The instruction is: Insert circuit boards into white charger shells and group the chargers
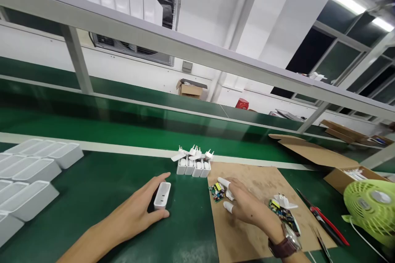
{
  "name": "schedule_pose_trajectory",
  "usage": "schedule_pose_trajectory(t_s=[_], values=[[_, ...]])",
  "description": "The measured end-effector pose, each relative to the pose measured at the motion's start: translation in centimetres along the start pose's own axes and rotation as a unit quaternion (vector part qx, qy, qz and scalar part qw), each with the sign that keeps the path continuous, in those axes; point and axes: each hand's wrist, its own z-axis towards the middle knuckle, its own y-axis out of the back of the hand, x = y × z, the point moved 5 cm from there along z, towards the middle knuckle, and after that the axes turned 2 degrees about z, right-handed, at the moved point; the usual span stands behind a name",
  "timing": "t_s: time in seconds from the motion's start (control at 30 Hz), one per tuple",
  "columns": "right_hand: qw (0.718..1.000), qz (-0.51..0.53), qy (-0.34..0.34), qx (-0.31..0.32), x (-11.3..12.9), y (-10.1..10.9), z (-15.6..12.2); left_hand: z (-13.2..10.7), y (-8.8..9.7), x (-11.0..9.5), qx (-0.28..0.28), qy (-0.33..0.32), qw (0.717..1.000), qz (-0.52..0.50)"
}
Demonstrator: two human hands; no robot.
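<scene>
Room: A white-walled workroom with a long shelf across a green desk (188, 234); clock directions ran from the middle of the view.
White case: At seven o'clock, on the desk, its two-slot face in view; it looked closed at that end.
Left hand (143, 203): Curved around the white case (162, 195), thumb and forefinger at its opposite ends; how tightly it pressed could not be told.
Right hand (242, 202): Between four and five o'clock, fingers parted around the circuit board, white covers on some fingertips; whether it gripped anything could not be told.
Circuit board (217, 192): Between five and six o'clock, at the left edge of the brown sheet (243, 238), its parts bare.
Four cases (194, 168): At six o'clock, side by side, with plugs (209, 155) on top; these seemed the furthest along.
Second boards (284, 215): Between four and five o'clock, on the sheet with a white plug beside them, uncased, so apparently left to do.
Tools: Red-handled pliers (328, 224) and tweezers (322, 244) near four o'clock, neither in a hand.
White boxes (33, 197): Rows between eight and nine o'clock; their stage could not be judged.
Progress: Partway, by the look of it, with bare boards remaining.
</scene>
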Motion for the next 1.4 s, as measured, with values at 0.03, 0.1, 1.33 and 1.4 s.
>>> schedule_pose_trajectory(t_s=[0.03, 0.1, 1.33, 1.4], values=[[1.0, 0.002, 0.007, 0.001, 0.0, -0.5, 0.2, -0.1, -0.1, 0.0, 0.006, 0.003, 1.0, 0.001], [1.0, 0.006, 0.017, -0.002, 0.4, -1.2, 0.6, -0.1, -0.2, -0.1, 0.022, -0.003, 1.0, 0.007], [0.952, -0.01, 0.218, -0.215, 10.5, -6.1, 1.5, -0.3, -2.0, -1.2, -0.003, -0.157, 0.986, -0.049], [0.951, -0.01, 0.219, -0.219, 10.7, -6.3, 1.6, -0.2, -2.1, -1.2, -0.001, -0.159, 0.986, -0.046]])
